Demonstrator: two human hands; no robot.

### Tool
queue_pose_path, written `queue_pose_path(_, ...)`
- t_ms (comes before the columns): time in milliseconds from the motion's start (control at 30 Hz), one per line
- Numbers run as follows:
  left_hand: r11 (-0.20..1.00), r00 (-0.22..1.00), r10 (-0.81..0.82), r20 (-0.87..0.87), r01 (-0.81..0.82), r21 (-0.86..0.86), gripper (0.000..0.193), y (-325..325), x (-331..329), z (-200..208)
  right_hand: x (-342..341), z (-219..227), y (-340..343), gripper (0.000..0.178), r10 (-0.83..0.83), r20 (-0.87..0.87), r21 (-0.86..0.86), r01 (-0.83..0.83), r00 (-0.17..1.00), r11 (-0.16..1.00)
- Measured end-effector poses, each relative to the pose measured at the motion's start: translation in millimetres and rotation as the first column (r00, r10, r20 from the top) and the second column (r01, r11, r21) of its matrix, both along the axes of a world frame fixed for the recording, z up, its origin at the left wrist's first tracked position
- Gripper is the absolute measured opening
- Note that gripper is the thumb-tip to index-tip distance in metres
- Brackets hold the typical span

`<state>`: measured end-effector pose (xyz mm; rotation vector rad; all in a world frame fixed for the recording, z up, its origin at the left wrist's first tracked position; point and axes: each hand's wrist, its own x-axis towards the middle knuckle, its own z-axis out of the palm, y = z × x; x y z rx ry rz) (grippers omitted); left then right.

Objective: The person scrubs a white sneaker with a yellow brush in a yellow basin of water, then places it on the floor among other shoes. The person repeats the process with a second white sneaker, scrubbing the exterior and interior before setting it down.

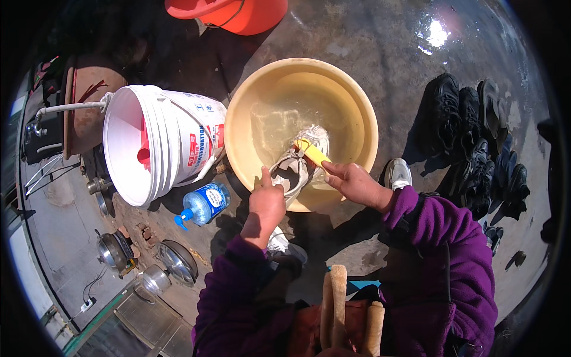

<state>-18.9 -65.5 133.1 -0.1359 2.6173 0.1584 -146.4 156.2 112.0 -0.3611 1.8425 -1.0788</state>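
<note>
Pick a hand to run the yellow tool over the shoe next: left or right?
Right, I'd say: the right hand already holds the yellow tool at the shoe. The left hand is by the heel, its grip partly hidden, likely better for steadying.

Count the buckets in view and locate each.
2: a white bucket left of the yellow basin, and a red bucket cut off by the upper edge. Others may be hidden.
</note>
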Motion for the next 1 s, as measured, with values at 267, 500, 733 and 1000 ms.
queue_pose_path(267, 1.0, 1.0, -0.01, 0.027, 0.009, 0.013, 0.015, 4, -1, 8, -23, -85, -38, 0.032, 0.289, -0.439, 0.395, -0.107, 0.851, 0.913)
queue_pose_path(500, 1.0, 0.999, 0.03, -0.033, -0.03, 0.009, 0.015, 5, 0, 5, -59, -71, -25, 0.034, -0.011, -0.31, 0.297, 0.108, 0.951, 0.949)
queue_pose_path(733, 1.0, 0.998, -0.007, -0.056, 0.007, -0.005, 0.016, 4, 2, 0, 10, -12, -5, 0.039, 0.061, -0.017, -0.012, -0.061, 0.998, 0.998)
queue_pose_path(1000, 0.999, 0.999, -0.012, -0.051, 0.01, -0.031, 0.016, 8, -5, 6, -11, -78, -36, 0.036, 0.44, -0.487, 0.402, -0.254, 0.754, 0.88)
